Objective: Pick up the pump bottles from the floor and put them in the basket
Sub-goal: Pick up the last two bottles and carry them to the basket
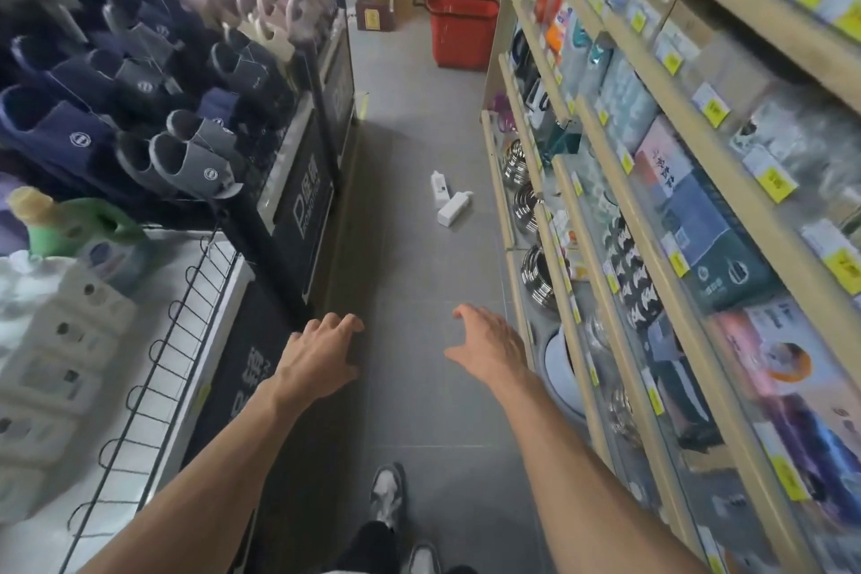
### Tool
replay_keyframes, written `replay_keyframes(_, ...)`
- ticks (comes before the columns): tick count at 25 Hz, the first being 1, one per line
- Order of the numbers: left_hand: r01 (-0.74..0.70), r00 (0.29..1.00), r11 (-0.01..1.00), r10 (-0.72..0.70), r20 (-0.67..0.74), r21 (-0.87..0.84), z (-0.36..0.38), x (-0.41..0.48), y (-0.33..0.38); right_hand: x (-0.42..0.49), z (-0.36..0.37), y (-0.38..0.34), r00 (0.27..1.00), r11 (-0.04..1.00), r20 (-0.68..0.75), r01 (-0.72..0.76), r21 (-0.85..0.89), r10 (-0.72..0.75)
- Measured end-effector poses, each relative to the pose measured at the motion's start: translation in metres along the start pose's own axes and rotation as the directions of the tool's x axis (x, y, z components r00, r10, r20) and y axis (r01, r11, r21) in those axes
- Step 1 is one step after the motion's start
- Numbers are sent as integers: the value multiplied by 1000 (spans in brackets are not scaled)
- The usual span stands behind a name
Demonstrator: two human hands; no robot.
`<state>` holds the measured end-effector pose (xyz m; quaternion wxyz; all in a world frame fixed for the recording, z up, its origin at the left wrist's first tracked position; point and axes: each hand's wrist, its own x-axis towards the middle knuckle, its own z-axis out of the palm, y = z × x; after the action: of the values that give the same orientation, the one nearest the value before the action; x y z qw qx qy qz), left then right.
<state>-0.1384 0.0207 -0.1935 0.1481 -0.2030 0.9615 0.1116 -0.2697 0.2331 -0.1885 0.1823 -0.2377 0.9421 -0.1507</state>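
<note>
A: Where does the lone camera sit?
B: On the wearer's head, mid-aisle, wide-angle; it faces forward and down along the grey floor; the wearer's shoes show at the bottom edge, close in.
A: How far does it reach?
B: To the red basket at the aisle's end, well off; the frame edges seem smeared.

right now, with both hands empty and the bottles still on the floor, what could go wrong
1. The nearer pump bottle and farther pump bottle lie close together; grabbing one could knock the other toward the right shelf base.
2. The red basket stands farther down the aisle, so a bottle might slip while carried.
3. The aisle is narrow: bending down, an arm could brush the steel bowls or slippers.
</note>
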Motion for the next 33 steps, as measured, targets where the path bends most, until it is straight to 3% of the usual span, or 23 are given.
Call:
replay_keyframes(14, -138, 990, 990, 138, -15, 11, -101, 266, -26, 234, -74, -22, 996, 997, -44, -74, -11, 73)
replay_keyframes(33, -148, 989, 987, 146, 33, 57, -225, 620, -4, 592, -171, 1, 994, 994, -26, -101, 29, 102)
